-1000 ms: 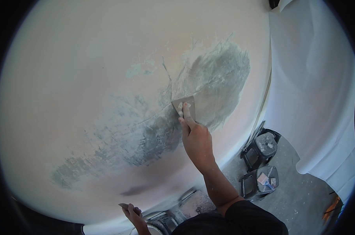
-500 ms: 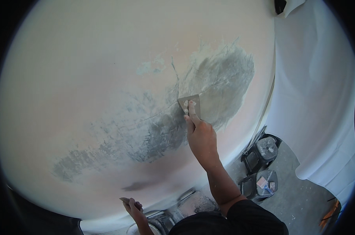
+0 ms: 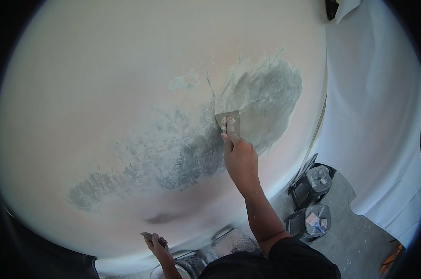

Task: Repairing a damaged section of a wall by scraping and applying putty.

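My right hand (image 3: pixel 240 158) grips a putty knife (image 3: pixel 230 122) and presses its flat blade against the pale wall (image 3: pixel 103 83), at the left edge of a grey patch of wet filler (image 3: pixel 266 100). A streaky grey smear (image 3: pixel 150 162) runs down and left from there. My left hand (image 3: pixel 155 244) is low near the bottom edge and holds a second small scraper (image 3: pixel 146 235) away from the wall.
A white sheet (image 3: pixel 377 116) hangs over the wall on the right. Two dark plastic stools (image 3: pixel 312 179) with dust on top stand on the grey concrete floor (image 3: pixel 354 242). A metal pan (image 3: pixel 233 242) lies below my right arm.
My right hand has slid the putty knife slightly up the wall beside the grey patch. The left hand stays low with its scraper.
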